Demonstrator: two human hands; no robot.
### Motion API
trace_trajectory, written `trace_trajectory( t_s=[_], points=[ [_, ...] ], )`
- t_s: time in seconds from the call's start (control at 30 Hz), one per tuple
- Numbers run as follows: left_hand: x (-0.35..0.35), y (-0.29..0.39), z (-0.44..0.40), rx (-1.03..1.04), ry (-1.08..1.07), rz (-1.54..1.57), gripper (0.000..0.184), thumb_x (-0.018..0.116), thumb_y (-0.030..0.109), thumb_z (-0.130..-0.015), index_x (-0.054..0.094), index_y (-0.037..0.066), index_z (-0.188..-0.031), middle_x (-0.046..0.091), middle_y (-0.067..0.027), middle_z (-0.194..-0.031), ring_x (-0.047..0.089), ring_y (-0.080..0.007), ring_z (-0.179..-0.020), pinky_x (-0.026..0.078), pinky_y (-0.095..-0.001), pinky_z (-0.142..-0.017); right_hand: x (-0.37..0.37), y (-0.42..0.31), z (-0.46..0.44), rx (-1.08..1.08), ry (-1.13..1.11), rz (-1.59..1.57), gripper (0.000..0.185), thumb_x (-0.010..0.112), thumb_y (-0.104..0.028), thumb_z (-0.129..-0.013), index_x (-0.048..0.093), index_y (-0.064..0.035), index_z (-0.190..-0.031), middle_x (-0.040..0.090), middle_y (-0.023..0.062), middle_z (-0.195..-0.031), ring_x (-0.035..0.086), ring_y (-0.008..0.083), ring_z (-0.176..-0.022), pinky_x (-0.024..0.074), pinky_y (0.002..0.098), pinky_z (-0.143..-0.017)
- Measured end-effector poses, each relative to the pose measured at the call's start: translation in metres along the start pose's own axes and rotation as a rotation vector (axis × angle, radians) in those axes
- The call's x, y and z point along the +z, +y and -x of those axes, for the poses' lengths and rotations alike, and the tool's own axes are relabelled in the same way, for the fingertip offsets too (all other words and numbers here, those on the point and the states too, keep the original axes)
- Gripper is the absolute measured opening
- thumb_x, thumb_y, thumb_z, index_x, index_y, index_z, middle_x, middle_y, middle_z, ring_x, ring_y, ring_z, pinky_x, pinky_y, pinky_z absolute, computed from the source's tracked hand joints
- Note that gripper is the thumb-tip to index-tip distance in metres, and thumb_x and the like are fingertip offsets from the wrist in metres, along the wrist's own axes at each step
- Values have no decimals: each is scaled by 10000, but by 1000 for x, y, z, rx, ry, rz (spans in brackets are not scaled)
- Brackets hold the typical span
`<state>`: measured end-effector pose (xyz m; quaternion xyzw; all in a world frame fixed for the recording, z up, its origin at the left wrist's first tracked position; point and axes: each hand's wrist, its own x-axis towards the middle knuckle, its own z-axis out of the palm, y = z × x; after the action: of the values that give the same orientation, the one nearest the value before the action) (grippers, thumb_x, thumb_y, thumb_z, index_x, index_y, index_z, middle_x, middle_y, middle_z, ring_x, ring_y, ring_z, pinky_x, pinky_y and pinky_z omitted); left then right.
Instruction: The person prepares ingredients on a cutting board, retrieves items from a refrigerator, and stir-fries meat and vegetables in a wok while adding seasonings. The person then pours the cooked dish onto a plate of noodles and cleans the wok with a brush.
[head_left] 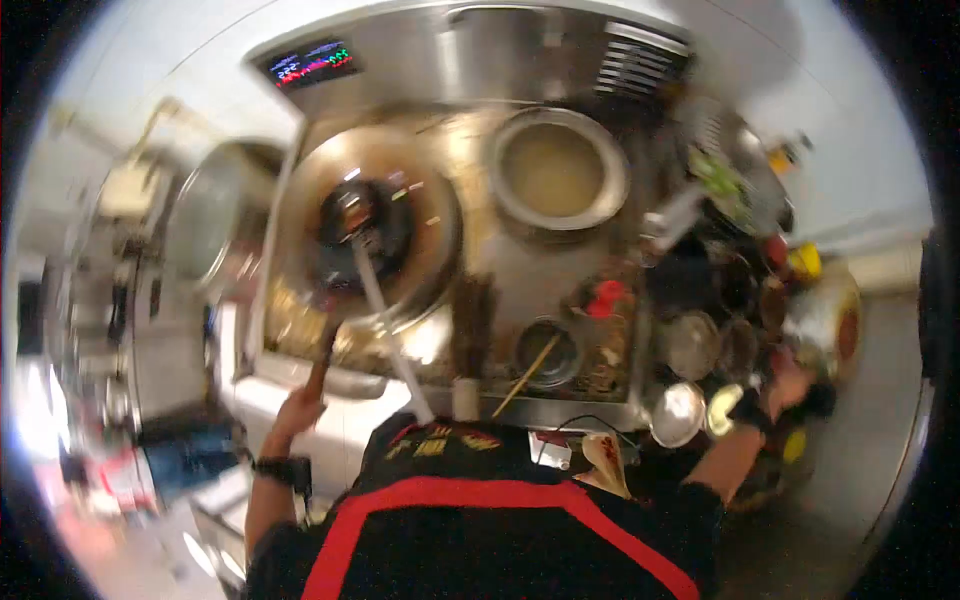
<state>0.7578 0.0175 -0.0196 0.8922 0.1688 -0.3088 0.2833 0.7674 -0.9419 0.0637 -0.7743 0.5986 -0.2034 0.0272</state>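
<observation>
My left hand (297,411) is closed round the wooden handle (323,360) of a large wok (435,235), which sits on the stove at the left. A ladle (385,320) rests in the wok, its long pale handle pointing toward my body, and no hand is on it. The wok's middle looks dark. Far to the right, my right hand (790,385) reaches among bowls and containers, beside a small bowl with pale yellow contents (724,408). Blur hides its fingers and anything in them.
A pot of cloudy liquid (555,172) stands on the stove right of the wok. Nearer me, a glass-like bowl (548,352) has a thin stick (527,376) across it. A metal bowl (677,414) and a tray with green vegetables (722,182) are at the right.
</observation>
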Motion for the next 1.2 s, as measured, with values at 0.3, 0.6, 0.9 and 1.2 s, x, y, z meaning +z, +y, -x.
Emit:
trace_trajectory(
  t_s=[0.3, 0.6, 0.9, 1.2],
  points=[
    [-63, 274, 66, 1118, 604, 19, 675, 821, 216, -622, 530, -7, -1189, 594, -198, -1105, 557, -373, -1040, 441, -432, -889, -221, -171, 233, -836, -152, -844, 737, 829, -174, -668, 466, 2, -1285, 571, 110, -1169, 584, 232, -992, 503, 358, -837],
    [-76, 220, 91, 1196, 763, 120, 582, 787, 171, -527, 584, 42, -1057, 629, -138, -979, 588, -344, -892, 444, -448, -747, -242, -287, 542, -1287, -1067, -1072, 778, 855, -244, -619, 495, -44, -1280, 590, 136, -1120, 566, 245, -1050, 459, 355, -894],
    [-116, 96, 105, 957, 662, 203, 591, 795, 124, -550, 597, 56, -1103, 634, -97, -1032, 583, -288, -985, 401, -375, -867, -265, -296, 642, -1879, -1147, -978, 191, 670, -130, -790, 655, -46, -961, 577, 121, -809, 584, 289, -758, 474, 398, -651],
    [-139, 84, 108, 1099, 538, 224, 631, 745, 94, -512, 589, 64, -1123, 630, -96, -1042, 574, -289, -1004, 384, -380, -899, -285, -315, 629, -2466, -687, -972, 257, 636, -103, -702, 606, 0, -935, 515, 65, -814, 549, 234, -788, 478, 329, -668]
  ],
)
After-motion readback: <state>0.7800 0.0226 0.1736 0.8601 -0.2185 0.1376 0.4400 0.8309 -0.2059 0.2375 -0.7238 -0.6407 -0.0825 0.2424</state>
